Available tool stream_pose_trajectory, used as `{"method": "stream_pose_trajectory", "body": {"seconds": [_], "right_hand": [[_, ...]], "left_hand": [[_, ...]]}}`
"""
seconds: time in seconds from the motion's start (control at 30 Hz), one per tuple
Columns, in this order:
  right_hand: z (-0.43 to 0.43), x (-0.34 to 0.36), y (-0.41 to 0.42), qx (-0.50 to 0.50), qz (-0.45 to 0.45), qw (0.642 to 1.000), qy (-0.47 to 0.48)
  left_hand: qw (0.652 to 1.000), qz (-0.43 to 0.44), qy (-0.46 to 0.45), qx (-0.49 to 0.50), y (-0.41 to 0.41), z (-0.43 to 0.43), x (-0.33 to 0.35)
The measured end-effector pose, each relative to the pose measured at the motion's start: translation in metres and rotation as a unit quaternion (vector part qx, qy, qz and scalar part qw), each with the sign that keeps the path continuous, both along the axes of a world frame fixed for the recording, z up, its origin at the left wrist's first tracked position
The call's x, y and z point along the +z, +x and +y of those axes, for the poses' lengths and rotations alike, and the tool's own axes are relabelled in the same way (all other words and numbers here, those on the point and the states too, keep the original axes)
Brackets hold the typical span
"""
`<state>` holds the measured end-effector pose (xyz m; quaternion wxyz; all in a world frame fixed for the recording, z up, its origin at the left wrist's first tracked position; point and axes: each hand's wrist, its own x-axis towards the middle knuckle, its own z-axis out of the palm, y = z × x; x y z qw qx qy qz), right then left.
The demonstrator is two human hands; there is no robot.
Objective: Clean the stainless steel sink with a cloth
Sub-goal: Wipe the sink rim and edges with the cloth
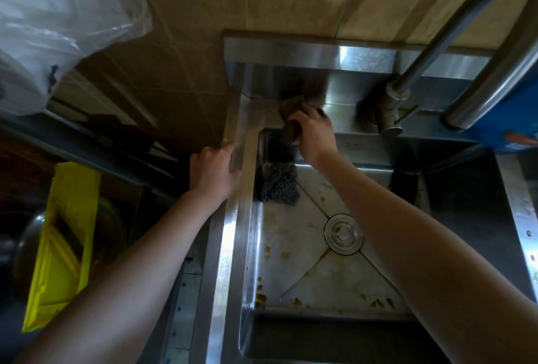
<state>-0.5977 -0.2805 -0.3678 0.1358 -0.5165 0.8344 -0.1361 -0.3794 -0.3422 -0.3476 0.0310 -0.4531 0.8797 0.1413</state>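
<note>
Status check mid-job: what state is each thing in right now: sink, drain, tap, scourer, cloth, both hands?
sink, basin floor spotted with brown residue.
drain, cover seated.
tap, no water seen running.
scourer, lying untouched in the basin's far left corner.
cloth, bunched, pressed on the back ledge near its left end.
right hand, grips the cloth.
left hand, grips the sink's left rim.

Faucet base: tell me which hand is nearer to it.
Right. The right hand holds the cloth on the ledge just left of the faucet base; the left hand grips the sink rim farther left.
</note>
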Motion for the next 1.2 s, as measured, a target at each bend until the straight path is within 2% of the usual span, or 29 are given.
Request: {"method": "stream_pose_trajectory", "body": {"seconds": [0.07, 0.13, 0.33, 0.4, 0.77, 0.83, 1.0, 1.1, 1.2], "right_hand": [[-0.004, 0.0, 0.009, 0.033, 0.0, 0.999, -0.007], [0.001, 0.001, 0.008, 0.026, 0.003, 1.0, -0.009], [0.041, 0.002, -0.036, -0.155, 0.013, 0.988, -0.001], [0.044, 0.001, -0.042, -0.178, 0.009, 0.984, 0.007], [0.009, -0.005, -0.003, -0.08, 0.08, 0.993, 0.028], [0.019, -0.006, -0.009, -0.103, 0.093, 0.99, 0.033], [0.043, -0.007, -0.024, -0.249, 0.066, 0.964, 0.061], [0.034, -0.003, -0.021, -0.238, 0.062, 0.967, 0.068], [0.014, -0.002, -0.001, -0.166, 0.071, 0.982, 0.06]], "left_hand": [[1.0, -0.003, 0.002, 0.002, 0.0, 0.0, 0.0], [1.0, -0.002, 0.001, 0.004, 0.0, 0.001, 0.001], [1.0, 0.004, -0.003, 0.009, -0.001, 0.004, 0.002], [1.0, 0.003, -0.006, 0.012, -0.001, 0.004, 0.002], [0.999, -0.033, -0.015, -0.003, -0.003, 0.003, 0.001], [0.999, -0.034, -0.014, 0.003, -0.003, 0.003, 0.002], [0.999, -0.043, -0.013, 0.009, -0.005, 0.005, 0.003], [0.999, -0.047, -0.018, 0.005, -0.005, 0.003, 0.001], [0.998, -0.053, -0.019, 0.009, -0.007, 0.005, 0.001]]}}
